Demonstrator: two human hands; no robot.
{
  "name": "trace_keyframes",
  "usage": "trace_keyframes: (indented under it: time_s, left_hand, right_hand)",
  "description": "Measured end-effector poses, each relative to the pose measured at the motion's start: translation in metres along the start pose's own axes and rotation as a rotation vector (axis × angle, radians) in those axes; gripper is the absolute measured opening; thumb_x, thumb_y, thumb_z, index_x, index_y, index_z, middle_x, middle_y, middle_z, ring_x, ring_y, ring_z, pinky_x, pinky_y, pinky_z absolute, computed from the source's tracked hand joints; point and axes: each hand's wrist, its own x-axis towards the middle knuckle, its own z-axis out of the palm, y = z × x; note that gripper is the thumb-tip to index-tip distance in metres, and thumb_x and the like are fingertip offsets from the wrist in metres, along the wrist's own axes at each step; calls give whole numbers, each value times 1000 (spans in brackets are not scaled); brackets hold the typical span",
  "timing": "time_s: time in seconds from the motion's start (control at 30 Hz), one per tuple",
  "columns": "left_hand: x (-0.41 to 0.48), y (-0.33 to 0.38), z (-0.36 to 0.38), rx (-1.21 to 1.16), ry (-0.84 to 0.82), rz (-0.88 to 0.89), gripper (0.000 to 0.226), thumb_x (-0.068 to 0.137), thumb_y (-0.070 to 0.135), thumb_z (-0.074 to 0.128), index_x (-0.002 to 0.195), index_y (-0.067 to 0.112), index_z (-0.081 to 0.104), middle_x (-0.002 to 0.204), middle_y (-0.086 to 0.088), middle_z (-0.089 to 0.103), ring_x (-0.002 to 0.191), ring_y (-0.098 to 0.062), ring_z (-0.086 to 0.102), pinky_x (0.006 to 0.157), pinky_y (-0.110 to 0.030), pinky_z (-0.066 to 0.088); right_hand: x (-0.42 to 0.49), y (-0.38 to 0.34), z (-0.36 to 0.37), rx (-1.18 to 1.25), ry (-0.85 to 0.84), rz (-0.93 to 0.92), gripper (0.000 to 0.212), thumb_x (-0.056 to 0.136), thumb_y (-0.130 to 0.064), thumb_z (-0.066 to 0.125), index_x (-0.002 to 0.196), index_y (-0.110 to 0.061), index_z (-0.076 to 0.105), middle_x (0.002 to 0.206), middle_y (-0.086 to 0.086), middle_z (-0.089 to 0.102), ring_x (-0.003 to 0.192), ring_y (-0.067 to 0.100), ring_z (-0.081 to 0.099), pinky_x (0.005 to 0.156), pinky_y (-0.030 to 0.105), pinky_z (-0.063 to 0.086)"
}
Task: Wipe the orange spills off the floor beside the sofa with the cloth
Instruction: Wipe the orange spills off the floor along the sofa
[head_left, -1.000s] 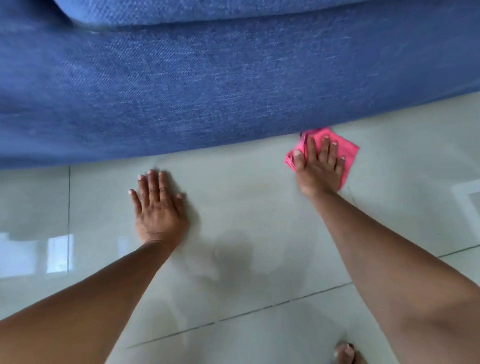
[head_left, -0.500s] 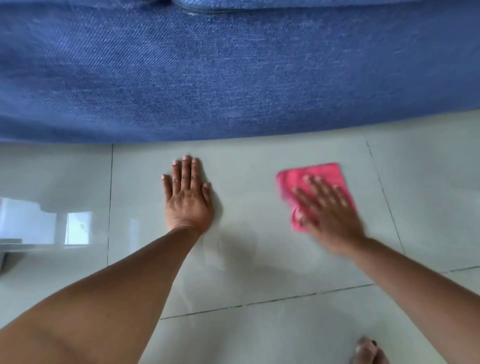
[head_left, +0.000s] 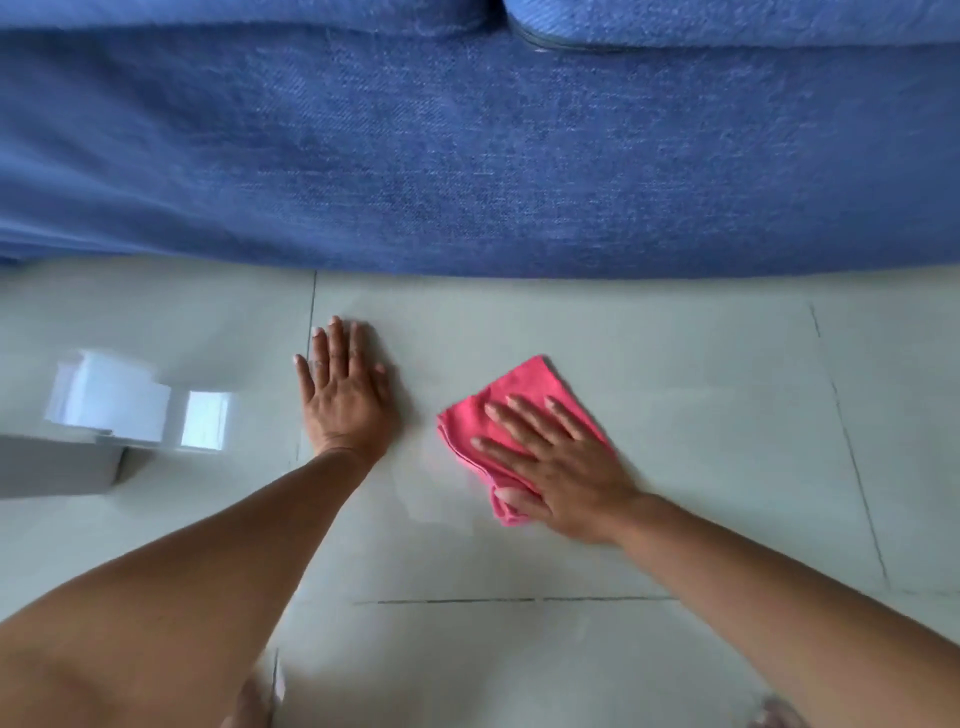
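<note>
Beside the blue sofa (head_left: 467, 156), on the pale tiled floor (head_left: 701, 415), the right hand (head_left: 561, 467) lies flat with fingers spread on the folded pink cloth (head_left: 524, 395), pressing it down rather than gripping it. The left hand (head_left: 345, 395) rests palm-down on bare tile just left of the cloth, fingers extended, holding nothing. No orange spill is clearly visible here.

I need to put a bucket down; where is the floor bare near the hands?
Bare tile lies right of the right hand and pink cloth, below the blue sofa. The strip between the cloth and the left hand is tight.
</note>
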Motion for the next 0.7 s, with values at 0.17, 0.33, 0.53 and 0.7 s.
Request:
trace_keyframes:
  time_s: [0.17,0.33,0.53,0.7]
  left_hand:
    - [-7,-56,-2,62,-20,-152,59,99,40,18,155,28,8,164,-3,0,150,-24,-6,121,-47,-5]
    - [-6,-58,5,55,11,-157,59,97,41,17,154,33,5,164,0,-1,150,-22,-6,121,-45,-4]
    - [-7,-59,-5,-41,6,-131,59,95,40,18,153,33,16,164,1,9,151,-21,1,121,-42,0]
    - [-7,-102,-27,-18,62,-184,60,94,29,29,153,27,20,163,-2,15,149,-22,11,119,-38,9]
  right_hand:
    - [-3,77,-8,28,63,467,64,94,-64,5,153,-38,6,165,-2,7,152,22,9,120,45,7]
    - [122,40,-29,172,136,818,64,97,-57,19,155,-33,10,165,4,5,151,26,-2,120,51,-1]
    - [130,-92,-15,74,89,201,65,94,-58,23,154,-33,20,164,3,14,151,25,10,119,49,7]
    - [40,-20,-8,-41,6,-61,64,96,-61,27,154,-38,15,164,0,16,150,24,16,119,48,15]
